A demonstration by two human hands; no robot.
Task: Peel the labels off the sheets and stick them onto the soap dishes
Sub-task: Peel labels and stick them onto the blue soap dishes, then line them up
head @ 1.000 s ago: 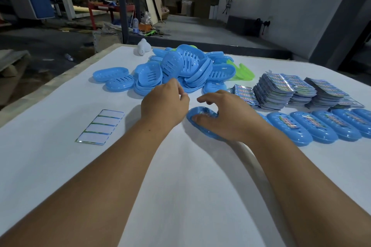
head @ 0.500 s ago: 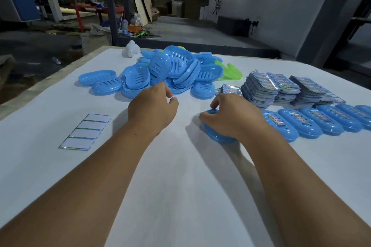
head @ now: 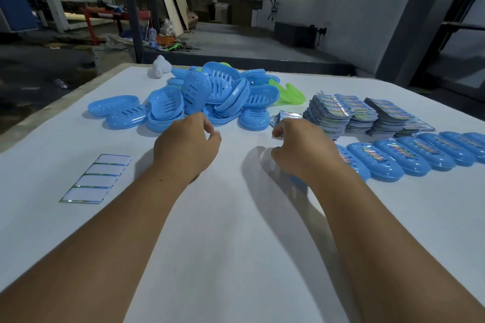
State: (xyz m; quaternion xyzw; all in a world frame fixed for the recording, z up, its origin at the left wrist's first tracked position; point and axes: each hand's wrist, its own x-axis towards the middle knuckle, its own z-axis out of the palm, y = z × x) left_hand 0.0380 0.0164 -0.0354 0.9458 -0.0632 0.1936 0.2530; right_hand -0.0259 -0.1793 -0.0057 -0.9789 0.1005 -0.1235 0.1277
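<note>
While both forearms stretch out over the white table [head: 236, 257], left hand [head: 186, 148] hovering just short of the pile of blue soap dishes [head: 210, 97], fingers curled in loosely, thumb close to the fingertips. Nothing visible in it, though the palm side is hidden, so can't really tell if a label is pinched there.

Right hand [head: 304, 151] curled down over a blue soap dish [head: 298, 181], with only a sliver of blue peeking out beneath the wrist. Looks like a grip on it, fingers wrapped out of sight.

Off to the right, a row of labelled soap dishes [head: 409, 157] lying side by side, each with a colourful sticker on top, the nearest one just beside the right wrist. Behind that row, stacks of label sheets [head: 349, 113], shiny and multicoloured, plus a small loose bunch right by the right hand's knuckles.

On the left, well apart from everything, a used backing sheet [head: 97, 178] with blank white rectangles. At the far end, a couple of green soap dishes [head: 288, 93] tucked against the pile, and a small white object [head: 160, 70] near the table's edge.
</note>
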